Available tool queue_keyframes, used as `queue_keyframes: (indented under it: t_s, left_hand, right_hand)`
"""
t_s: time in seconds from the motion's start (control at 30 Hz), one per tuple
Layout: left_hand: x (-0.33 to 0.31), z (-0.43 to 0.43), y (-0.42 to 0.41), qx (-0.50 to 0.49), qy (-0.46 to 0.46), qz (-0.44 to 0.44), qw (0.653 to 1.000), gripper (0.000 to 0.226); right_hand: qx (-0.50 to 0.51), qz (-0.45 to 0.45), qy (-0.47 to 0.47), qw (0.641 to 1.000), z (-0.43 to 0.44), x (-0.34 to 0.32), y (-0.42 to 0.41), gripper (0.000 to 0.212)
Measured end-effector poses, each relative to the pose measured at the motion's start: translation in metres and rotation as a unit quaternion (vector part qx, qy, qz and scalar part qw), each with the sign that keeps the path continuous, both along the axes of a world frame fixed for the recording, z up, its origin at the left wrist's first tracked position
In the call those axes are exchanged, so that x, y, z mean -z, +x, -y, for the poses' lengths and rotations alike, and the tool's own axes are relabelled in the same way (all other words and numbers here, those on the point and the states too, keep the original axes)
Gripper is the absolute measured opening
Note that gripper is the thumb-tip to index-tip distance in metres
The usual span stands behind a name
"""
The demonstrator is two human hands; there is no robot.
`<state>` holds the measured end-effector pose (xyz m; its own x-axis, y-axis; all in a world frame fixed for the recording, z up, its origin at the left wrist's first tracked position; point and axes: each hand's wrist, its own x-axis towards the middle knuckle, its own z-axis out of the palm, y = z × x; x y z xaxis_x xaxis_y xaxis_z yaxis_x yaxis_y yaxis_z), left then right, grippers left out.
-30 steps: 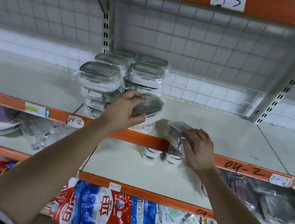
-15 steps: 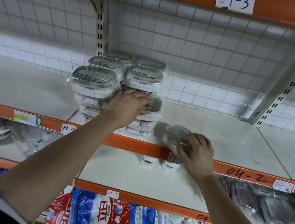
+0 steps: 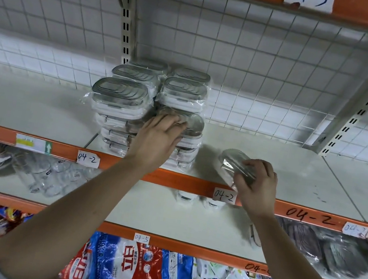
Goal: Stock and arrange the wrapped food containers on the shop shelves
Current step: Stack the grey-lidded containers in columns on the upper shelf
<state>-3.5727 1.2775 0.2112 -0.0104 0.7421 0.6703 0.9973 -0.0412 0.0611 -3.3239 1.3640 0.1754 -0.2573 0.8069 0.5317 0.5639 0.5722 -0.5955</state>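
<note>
Now the left hand (image 3: 156, 139) lies with relaxed, straight fingers on a lid of the stack of plastic-wrapped white containers with grey oval lids (image 3: 121, 101), which stands on the white metal shelf (image 3: 295, 173). Just right of this stack, the right hand (image 3: 256, 184) grasps one single clear-wrapped grey-lidded container (image 3: 231, 158).

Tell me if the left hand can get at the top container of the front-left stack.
Probably yes: the left hand rests on the neighbouring stack, right beside that top container, with nothing between them.
</note>
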Motion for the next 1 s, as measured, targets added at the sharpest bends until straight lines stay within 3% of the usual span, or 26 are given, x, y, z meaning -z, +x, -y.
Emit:
queue_keyframes:
  t_s: [0.13, 0.27, 0.47, 0.6, 0.7, 0.87, 1.0]
  left_hand:
    - [0.026, 0.018, 0.003, 0.033, 0.109, -0.019, 0.993, 0.025]
    - [0.063, 0.032, 0.003, 0.056, 0.106, 0.011, 0.993, 0.02]
    - [0.097, 0.044, -0.006, 0.008, -0.022, 0.052, 0.998, 0.033]
    - [0.098, 0.046, -0.006, 0.003, -0.038, 0.065, 0.997, 0.032]
    - [0.1, 0.047, -0.004, 0.008, -0.034, 0.078, 0.996, 0.026]
    - [0.107, 0.051, -0.002, 0.012, -0.059, 0.088, 0.994, 0.036]
    - [0.109, 0.05, 0.0, -0.001, -0.069, 0.095, 0.993, 0.041]
  right_hand:
    - [0.018, -0.116, 0.038, 0.992, -0.001, -0.021, -0.007, 0.035]
    - [-0.019, -0.183, 0.06, 0.981, -0.001, -0.049, -0.029, 0.026]
    - [-0.18, -0.082, 0.091, 0.976, -0.002, -0.089, -0.086, 0.027]
    - [-0.224, -0.011, 0.091, 0.97, -0.006, -0.096, -0.118, 0.028]
    - [-0.225, 0.079, 0.081, 0.968, -0.014, -0.091, -0.129, 0.033]
    - [-0.138, 0.095, 0.133, 0.977, -0.013, -0.072, -0.127, 0.035]
    - [-0.126, 0.085, 0.126, 0.98, -0.005, -0.061, -0.116, 0.044]
